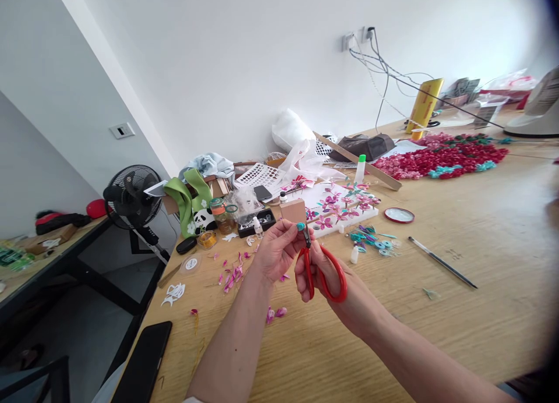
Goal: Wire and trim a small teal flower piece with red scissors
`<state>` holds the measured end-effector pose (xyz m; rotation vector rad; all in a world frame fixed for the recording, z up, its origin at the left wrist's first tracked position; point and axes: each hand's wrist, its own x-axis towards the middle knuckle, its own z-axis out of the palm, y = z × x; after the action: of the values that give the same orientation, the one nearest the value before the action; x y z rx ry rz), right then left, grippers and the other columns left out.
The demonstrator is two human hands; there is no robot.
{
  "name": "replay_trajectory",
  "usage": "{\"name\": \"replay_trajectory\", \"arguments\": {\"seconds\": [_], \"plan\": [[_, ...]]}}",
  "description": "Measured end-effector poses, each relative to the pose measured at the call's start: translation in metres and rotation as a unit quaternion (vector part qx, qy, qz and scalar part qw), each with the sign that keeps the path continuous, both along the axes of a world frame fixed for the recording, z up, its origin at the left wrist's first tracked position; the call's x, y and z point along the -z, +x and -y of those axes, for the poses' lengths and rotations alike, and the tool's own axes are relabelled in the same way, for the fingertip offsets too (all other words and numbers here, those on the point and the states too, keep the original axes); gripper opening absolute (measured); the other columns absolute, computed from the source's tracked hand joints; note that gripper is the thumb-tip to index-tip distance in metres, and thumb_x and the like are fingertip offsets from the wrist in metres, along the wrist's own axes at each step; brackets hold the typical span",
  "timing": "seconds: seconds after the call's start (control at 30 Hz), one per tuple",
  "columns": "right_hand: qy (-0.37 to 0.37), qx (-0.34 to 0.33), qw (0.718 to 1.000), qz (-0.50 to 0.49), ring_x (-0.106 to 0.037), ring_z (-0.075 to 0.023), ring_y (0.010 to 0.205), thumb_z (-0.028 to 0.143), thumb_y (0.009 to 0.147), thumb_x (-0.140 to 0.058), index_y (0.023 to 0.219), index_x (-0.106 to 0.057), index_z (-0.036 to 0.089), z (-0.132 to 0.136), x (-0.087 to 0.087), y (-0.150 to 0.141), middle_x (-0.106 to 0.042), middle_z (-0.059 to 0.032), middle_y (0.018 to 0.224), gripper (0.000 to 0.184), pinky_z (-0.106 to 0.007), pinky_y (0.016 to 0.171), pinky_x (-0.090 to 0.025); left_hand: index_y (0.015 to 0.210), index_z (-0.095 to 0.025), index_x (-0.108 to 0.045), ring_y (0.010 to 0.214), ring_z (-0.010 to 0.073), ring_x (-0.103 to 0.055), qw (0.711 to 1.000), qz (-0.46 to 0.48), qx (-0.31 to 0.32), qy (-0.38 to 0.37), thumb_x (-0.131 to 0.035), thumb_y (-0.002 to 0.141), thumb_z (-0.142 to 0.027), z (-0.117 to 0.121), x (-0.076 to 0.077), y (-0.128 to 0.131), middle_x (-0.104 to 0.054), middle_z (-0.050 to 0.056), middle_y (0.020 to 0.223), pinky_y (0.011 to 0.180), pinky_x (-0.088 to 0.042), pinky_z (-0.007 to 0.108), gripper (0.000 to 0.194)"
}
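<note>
In my right hand [332, 275] is a pair of red-handled scissors [336, 278], with its dark blades pointing up and away from me. My left hand [279, 246] pinches a small teal piece [300, 226] between thumb and fingertips, right beside the blade tips. Whether the blades touch the teal piece I cannot tell. Just beyond both hands, pink and purple flowers [332, 208] stand on a white foam block [367, 218]. Loose pink petals [233, 275] lie on the table left of my left hand.
A small white bottle [354, 254], teal pieces [371, 240], a round lid [399, 215] and a brush [441, 262] lie to the right. Red and pink flowers [445, 155] are heaped behind. A phone [146, 362] rests at the near left edge; a jar [222, 216] stands farther back.
</note>
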<state>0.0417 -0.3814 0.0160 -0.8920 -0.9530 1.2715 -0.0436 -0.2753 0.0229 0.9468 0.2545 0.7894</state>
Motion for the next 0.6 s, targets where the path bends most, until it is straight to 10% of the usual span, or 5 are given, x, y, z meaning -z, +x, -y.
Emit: {"name": "replay_trajectory", "arguments": {"seconds": [0.6], "plan": [[-0.001,0.051,0.998,-0.049,-0.035,-0.0074,0.038,0.064,0.087,-0.043,0.062,-0.053,0.017,0.0062,-0.0037,-0.0027,-0.045,0.0024,0.042,0.055,-0.02,0.041,-0.027,0.074,-0.013,-0.058,0.065,0.011,-0.065,1.0,0.013,0.005,0.028,-0.075,0.071,-0.024,-0.0021,0.0048,0.0015,-0.07,0.003,0.073,0.067,-0.052,0.022,0.02]]}}
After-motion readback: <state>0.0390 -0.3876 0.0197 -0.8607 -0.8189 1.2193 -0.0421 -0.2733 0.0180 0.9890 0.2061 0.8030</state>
